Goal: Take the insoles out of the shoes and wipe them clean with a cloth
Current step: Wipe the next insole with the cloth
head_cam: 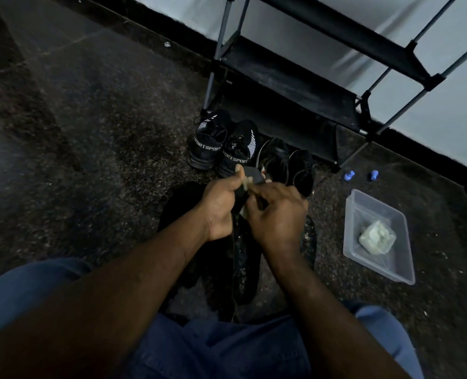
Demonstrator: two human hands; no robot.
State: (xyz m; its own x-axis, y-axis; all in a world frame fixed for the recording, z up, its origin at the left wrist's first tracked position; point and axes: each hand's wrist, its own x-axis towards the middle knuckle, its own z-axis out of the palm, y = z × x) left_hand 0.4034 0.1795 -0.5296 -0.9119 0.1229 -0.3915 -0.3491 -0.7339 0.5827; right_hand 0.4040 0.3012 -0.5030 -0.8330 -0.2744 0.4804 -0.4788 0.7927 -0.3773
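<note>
My left hand (220, 203) grips a dark insole (252, 175) near its upper end, holding it upright between my knees. My right hand (277, 212) pinches a pale cloth (246, 184) against the insole; most of the cloth is hidden by my fingers. Below my hands lie other dark insoles (243, 255) on the floor. Two black shoes marked SPORT (221, 144) stand side by side ahead of my hands. A second black pair (289, 165) stands just to their right, partly behind my right hand.
A clear plastic tub (380, 258) on the floor at the right holds a crumpled pale cloth (376, 237). Two small blue pieces (361, 175) lie beyond it. A black metal shoe rack (295, 77) stands against the wall behind the shoes. The floor is dark speckled stone.
</note>
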